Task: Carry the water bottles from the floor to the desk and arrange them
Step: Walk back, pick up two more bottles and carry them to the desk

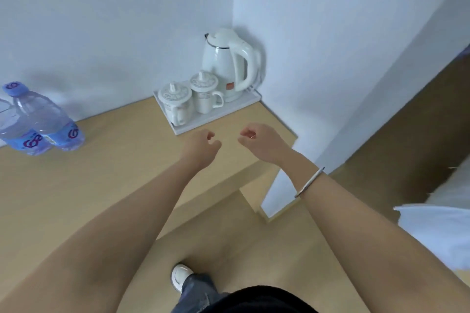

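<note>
Two water bottles (38, 122) stand upright on the desk (114, 173), at its far left side near the wall, and they touch each other. It seems they are set as a pair so that they take little place and do not roll. The left one is cut by the edge of the view, so I cannot tell if more bottles stand beyond it.

Both hands hover over the right part of the desk, just in front of a white tray (216, 119). The left hand (203, 146) has its fingers loosely curled and holds nothing. The right hand (259, 141) is the same, curled and empty; a metal bangle (309, 183) sits on this forearm. The hands are near each other but do not touch.

The tray is pushed into the corner of the walls and carries a white electric kettle (229, 66) and two lidded cups (189, 100), probably to keep the desk surface free. No bottle shows on the floor (279, 262) here.
</note>
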The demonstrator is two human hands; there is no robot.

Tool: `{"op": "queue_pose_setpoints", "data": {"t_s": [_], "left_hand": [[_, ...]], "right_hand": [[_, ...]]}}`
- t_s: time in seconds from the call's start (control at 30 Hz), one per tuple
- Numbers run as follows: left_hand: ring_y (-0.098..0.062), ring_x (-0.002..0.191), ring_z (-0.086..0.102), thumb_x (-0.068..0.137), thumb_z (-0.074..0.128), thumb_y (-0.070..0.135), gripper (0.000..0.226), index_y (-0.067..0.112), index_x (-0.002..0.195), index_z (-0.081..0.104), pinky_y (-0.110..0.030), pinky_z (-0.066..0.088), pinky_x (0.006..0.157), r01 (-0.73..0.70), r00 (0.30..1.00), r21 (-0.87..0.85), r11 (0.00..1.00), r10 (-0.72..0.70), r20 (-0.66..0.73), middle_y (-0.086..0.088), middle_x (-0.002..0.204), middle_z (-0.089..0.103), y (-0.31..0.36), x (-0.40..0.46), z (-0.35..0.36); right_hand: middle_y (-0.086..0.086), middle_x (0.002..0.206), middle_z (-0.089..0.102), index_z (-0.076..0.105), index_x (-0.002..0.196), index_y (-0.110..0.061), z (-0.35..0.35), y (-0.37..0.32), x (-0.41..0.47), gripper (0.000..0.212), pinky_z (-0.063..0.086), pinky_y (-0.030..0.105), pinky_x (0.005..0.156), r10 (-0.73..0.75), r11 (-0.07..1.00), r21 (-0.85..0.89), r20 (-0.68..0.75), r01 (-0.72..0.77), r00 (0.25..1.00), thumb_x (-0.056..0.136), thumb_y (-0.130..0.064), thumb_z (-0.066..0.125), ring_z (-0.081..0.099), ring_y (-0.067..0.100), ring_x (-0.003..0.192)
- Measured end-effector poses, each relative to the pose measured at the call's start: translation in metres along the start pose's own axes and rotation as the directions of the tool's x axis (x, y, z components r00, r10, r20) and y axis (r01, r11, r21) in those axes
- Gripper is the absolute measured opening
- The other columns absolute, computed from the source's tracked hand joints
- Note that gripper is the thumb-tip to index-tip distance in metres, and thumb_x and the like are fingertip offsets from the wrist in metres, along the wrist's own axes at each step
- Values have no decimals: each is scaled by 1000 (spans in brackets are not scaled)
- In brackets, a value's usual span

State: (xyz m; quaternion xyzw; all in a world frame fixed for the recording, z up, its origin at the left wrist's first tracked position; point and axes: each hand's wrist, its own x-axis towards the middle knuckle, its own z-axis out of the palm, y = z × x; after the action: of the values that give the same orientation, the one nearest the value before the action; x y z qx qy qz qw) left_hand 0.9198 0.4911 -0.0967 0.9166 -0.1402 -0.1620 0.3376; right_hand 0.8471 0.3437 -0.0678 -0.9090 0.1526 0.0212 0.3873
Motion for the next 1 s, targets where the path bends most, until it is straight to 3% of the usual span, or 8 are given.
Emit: {"op": "queue_pose_setpoints", "data": {"t_s": [0.3,0.57,0.77,0.9,1.0], "left_hand": [[-22,116,52,93,48,28,40,11,129,51,-25,36,86,-280,938,69,957,258,231,-4,133,53,129,-46,137],[-19,119,50,93,49,28,36,15,126,54,-23,35,87,-432,839,85,898,365,404,-1,132,53,220,-48,224],[-19,117,50,93,50,28,34,12,122,56,-22,33,89,-608,703,95,788,480,525,-2,129,55,302,-14,285],[-13,93,48,93,48,22,28,8,115,57,-22,34,81,-701,597,61,710,539,594,-2,111,58,367,16,324],[-13,92,48,93,49,24,28,8,114,57,-24,38,80,-766,513,39,641,574,638,-2,109,57,419,46,346]], "right_hand": [[3,128,54,51,127,-11,-105,142,-127,37,42,32,95,224,939,-245,-95,-241,970,95,-31,46,50,20,117],[3,130,53,51,127,-13,-160,222,-181,38,43,33,94,386,896,-138,-228,-422,894,94,-31,47,50,20,116],[8,115,60,57,113,-7,-213,275,-175,28,48,39,89,512,835,-28,-325,-549,795,93,-25,48,57,25,104],[6,116,58,55,115,-10,-258,314,-156,29,46,31,86,552,787,-75,-357,-612,754,94,-30,49,56,23,103],[5,116,56,53,112,-12,-299,342,-136,27,42,27,80,588,754,-78,-366,-653,722,94,-31,48,55,20,92]]}}
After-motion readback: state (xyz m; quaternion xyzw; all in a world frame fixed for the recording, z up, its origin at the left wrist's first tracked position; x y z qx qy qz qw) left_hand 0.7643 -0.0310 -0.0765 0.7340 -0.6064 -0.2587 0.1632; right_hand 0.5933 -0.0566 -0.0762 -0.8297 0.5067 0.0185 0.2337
